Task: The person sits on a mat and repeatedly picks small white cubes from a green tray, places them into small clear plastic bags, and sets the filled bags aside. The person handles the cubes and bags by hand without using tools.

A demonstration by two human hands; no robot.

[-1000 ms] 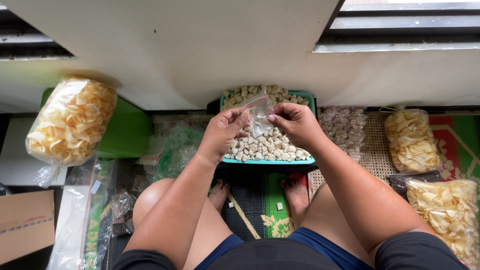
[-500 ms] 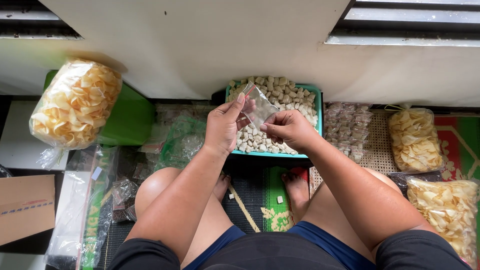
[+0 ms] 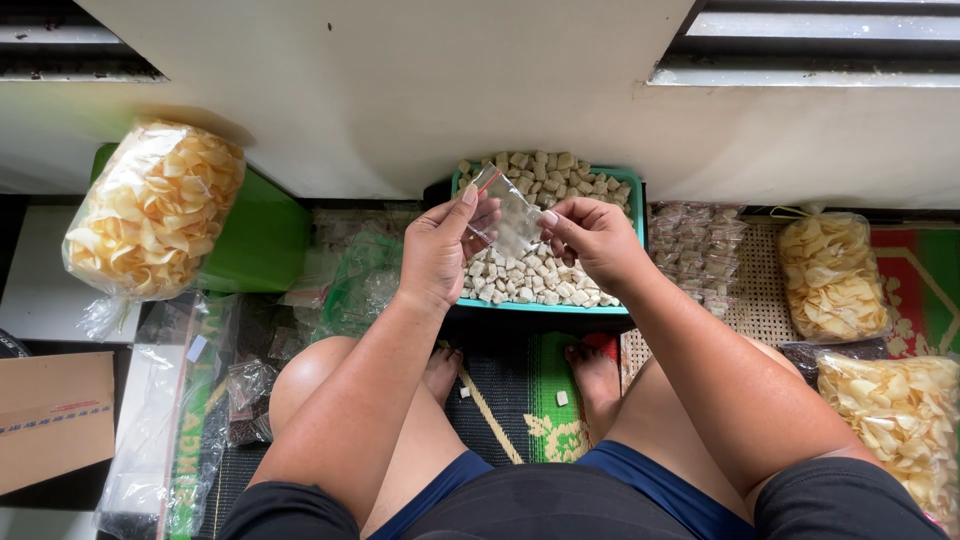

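Holding a small clear bag (image 3: 508,222) between both hands, I sit with my knees apart over a teal tray (image 3: 545,306) heaped with pale cubes (image 3: 530,275). My left hand (image 3: 440,250) pinches the bag's left edge, thumb up near its red-edged mouth, the fingers (image 3: 484,222) curled behind the plastic. My right hand (image 3: 592,240) grips the opposite edge with thumb and forefinger, the other fingers folded in. So both sets of fingers are clenched on the bag, which hangs tilted just above the cubes, apart from them. Whether anything is inside it I cannot tell.

The tray sits on the floor right in front of my feet (image 3: 596,380), pushed against a white wall (image 3: 400,90). One loose cube (image 3: 562,398) lies on the green patterned mat (image 3: 540,400) between my feet, and a smaller crumb lies beside my left foot.

To my left, a big bag of yellow chips (image 3: 150,215) leans on a green box (image 3: 262,235), with crumpled clear plastic (image 3: 360,285) between that box and the tray. Further left lies a cardboard box (image 3: 55,420), and flat plastic packs (image 3: 160,400) lie beside my left knee.

To my right, a pile of small filled packets (image 3: 695,255) rests on a woven mat (image 3: 750,300) just beside the tray. Beyond it stand two more chip bags, one near the wall (image 3: 830,275) and one by my right knee (image 3: 900,420).
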